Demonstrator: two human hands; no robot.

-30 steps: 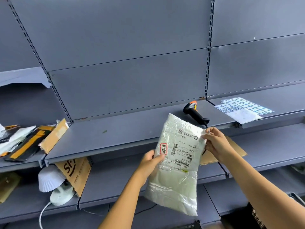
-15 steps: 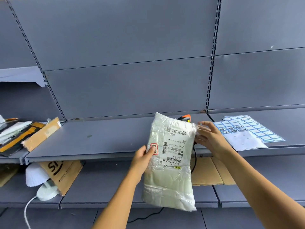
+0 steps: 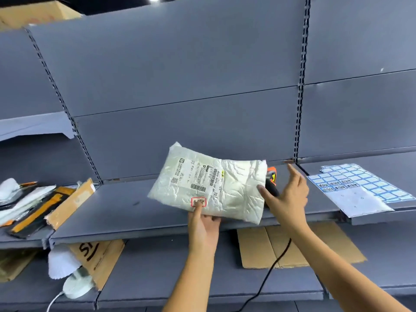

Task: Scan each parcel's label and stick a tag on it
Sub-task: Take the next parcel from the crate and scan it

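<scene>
1. Grey steel shelving fills the view. The parcel point(image 3: 234, 194) sits across the middle shelf point(image 3: 126, 210) with its long side running left to right and its label point(image 3: 200, 176) facing up. I cannot tell whether its full weight rests on the shelf.
2. Left grip point(image 3: 203, 224): clamped on the parcel's near edge. The thumb presses on the red-bordered tag point(image 3: 198, 202); the other fingers are hidden beneath.
3. Right grip point(image 3: 290, 199): apart, fingers spread, holding nothing. Its thumb is at the parcel's right end. The scanner point(image 3: 271, 180) lies just behind, mostly hidden.
4. Handling (my judgement): the thin, crinkled film suggests a light, soft parcel. It would sag if held by one corner, and the film is probably slick. I would pinch it at an edge, thumb over and fingers under, clear of the barcodes, so that the label stays flat enough to read.
5. The sticker sheet point(image 3: 360, 185) lies on the shelf to the right, apart from the parcel.
</scene>
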